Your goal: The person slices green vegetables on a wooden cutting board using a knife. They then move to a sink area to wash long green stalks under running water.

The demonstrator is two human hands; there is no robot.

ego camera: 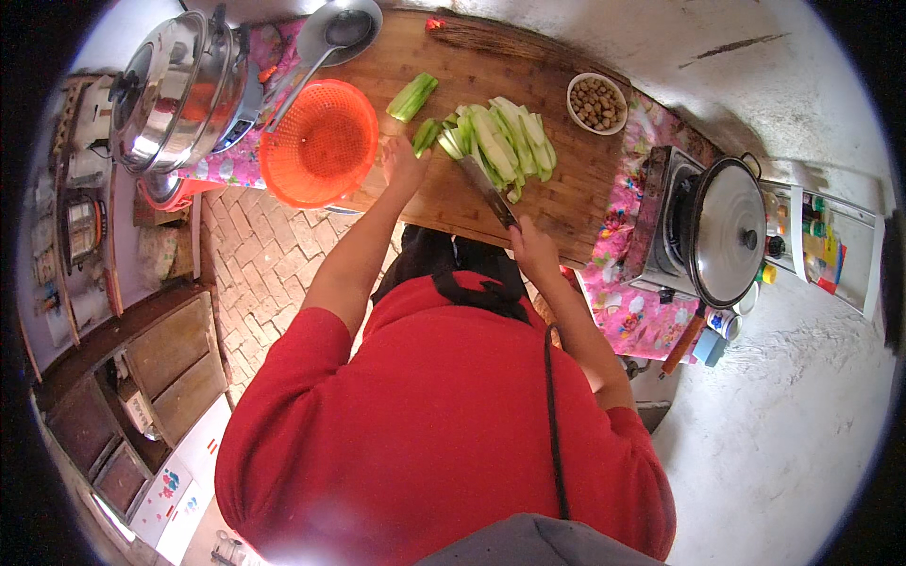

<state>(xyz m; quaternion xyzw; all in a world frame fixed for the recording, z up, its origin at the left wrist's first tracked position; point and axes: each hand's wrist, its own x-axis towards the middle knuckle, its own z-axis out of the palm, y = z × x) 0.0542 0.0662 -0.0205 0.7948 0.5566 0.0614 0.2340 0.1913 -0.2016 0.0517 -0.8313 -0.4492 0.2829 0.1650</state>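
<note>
On a wooden cutting board [566, 205], my right hand [534, 247] grips the handle of a kitchen knife [488, 191]. The knife's blade points up and left, beside a pile of pale green vegetable slices [506, 138]. My left hand [405, 166] holds a short green vegetable piece [425, 136] at the pile's left end. Another ridged green piece [412, 97] lies farther back. An orange plastic colander [318, 141] stands left of my left hand, with no food visible in it. The left fingers are partly hidden.
A metal bowl [311, 35] with a ladle [347, 30] sits at the back left, near a steel steamer pot [170, 92]. A white bowl of brown pieces [597, 104] is at the back right. Farther right, a lidded pan [732, 230] rests on a gas stove [655, 219].
</note>
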